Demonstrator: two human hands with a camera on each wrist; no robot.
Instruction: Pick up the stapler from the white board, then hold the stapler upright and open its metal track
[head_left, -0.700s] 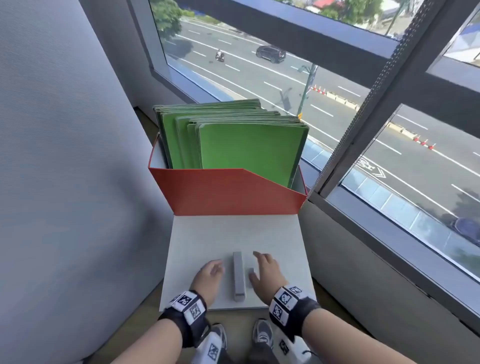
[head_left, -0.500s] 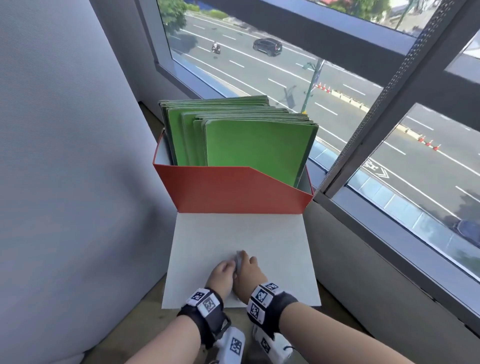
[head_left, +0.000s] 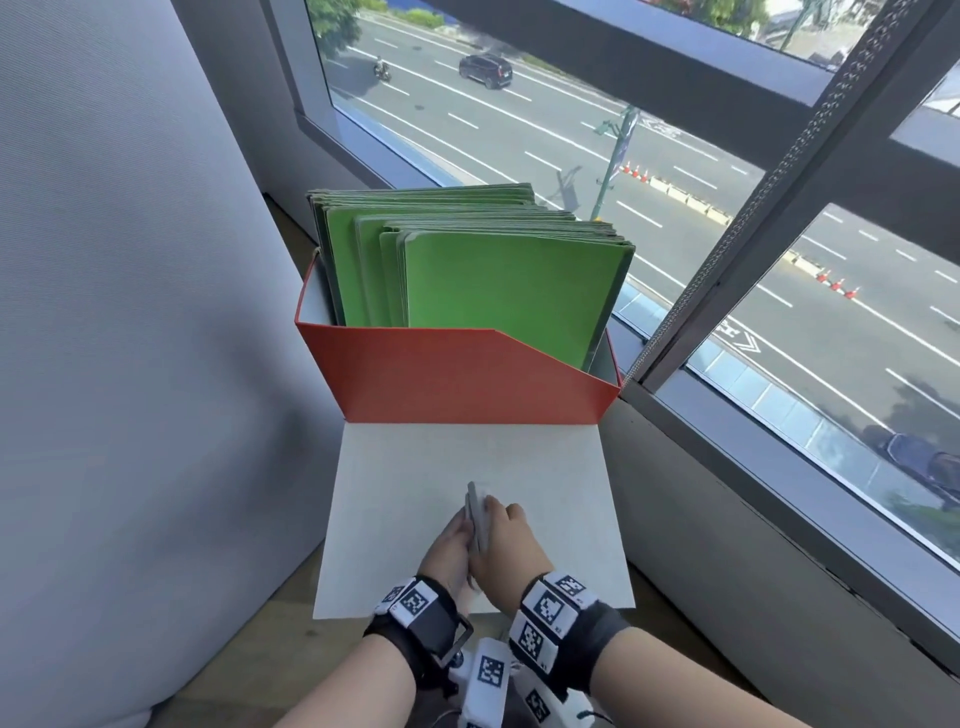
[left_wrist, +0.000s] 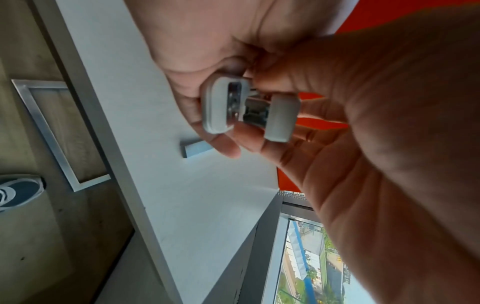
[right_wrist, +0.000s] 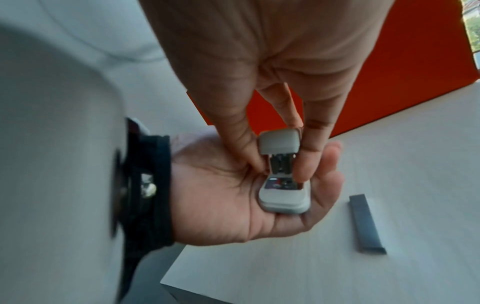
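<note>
Together, left hand and right hand grip stapler.

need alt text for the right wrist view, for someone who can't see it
A small light grey plastic stapler is held open over a white tabletop: the left hand cradles its base in the palm, and the right hand pinches its raised top. A dark grey strip of staples lies on the table beside them, with an orange box behind.

Pale grey stapler, green folders, orange-red box, white table.
</note>
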